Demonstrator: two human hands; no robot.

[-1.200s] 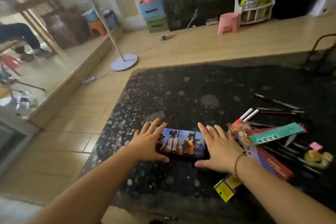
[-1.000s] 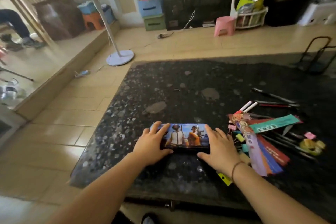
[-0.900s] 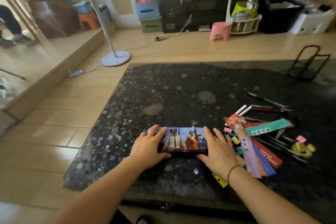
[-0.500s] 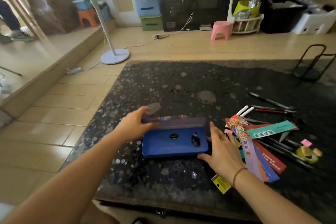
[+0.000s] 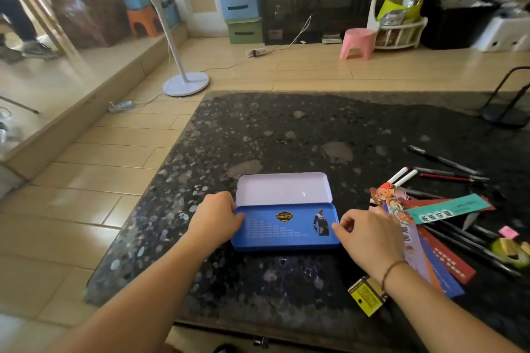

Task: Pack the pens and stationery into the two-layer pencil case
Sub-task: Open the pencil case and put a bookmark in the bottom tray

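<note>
Centre frame, the pencil case (image 5: 284,226) lies open; left hand (image 5: 213,219) and right hand (image 5: 370,235) pinch its blue tray's ends, fingertips partly hidden.

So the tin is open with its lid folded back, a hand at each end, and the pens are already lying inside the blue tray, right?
Not quite. The head view shows the pencil case open, its lid folded back, the left hand and right hand at its ends. But the blue tray holds nothing: the pens lie on the table, to the right of the case.
</note>
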